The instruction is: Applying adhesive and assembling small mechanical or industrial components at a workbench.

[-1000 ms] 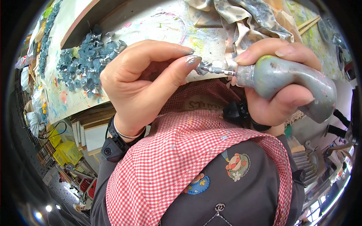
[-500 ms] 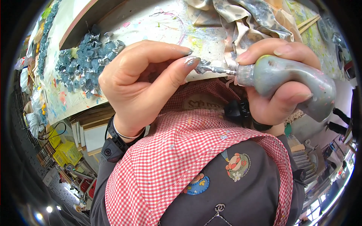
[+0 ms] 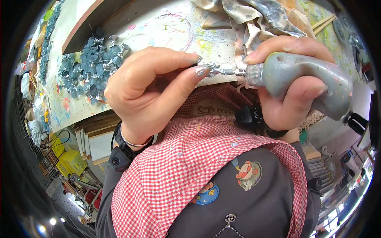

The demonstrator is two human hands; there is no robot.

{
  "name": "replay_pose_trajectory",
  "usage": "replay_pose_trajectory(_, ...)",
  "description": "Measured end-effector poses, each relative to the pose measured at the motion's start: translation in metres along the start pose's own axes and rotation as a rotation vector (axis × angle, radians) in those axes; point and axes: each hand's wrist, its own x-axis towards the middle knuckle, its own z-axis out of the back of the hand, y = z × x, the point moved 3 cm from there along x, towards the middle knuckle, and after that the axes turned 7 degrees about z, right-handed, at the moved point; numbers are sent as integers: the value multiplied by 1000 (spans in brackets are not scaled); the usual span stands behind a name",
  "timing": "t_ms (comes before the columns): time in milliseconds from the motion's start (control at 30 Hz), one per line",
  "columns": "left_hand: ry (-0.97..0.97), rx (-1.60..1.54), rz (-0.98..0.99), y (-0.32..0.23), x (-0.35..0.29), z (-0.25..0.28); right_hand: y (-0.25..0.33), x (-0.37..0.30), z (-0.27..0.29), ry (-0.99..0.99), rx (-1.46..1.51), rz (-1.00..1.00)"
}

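The right hand (image 3: 293, 91) is wrapped tight around a grey squeeze bottle (image 3: 301, 81), held just in front of the paint-stained table (image 3: 166, 23). At the bottle's nozzle, the left hand (image 3: 147, 91) pinches a small silvery piece (image 3: 212, 70) between thumb and forefinger.

One head-worn fisheye view looks steeply down from just above the person's chest, very near both hands: the left hand (image 3: 147, 91) and right hand (image 3: 293, 83) fill the middle. The paint-spattered table (image 3: 166, 23) curves across the top, the checked collar (image 3: 190, 170) below. Edges bend and darken toward the rim.
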Motion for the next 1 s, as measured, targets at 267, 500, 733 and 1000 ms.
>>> replay_pose_trajectory(267, -7, 20, -64, 0, -2, 1, -12, -6, 8, -110, 142, 17)
replay_pose_trajectory(500, -11, -7, -26, -1, -1, 1, 5, 3, -4, -95, 25, -53)
replay_pose_trajectory(733, 7, 5, -12, -1, 0, 2, 0, -6, 6, -119, 30, -15)
replay_pose_trajectory(1000, -58, -242, 206, 0, 1, -1, -7, -13, 12, -152, 10, 105)
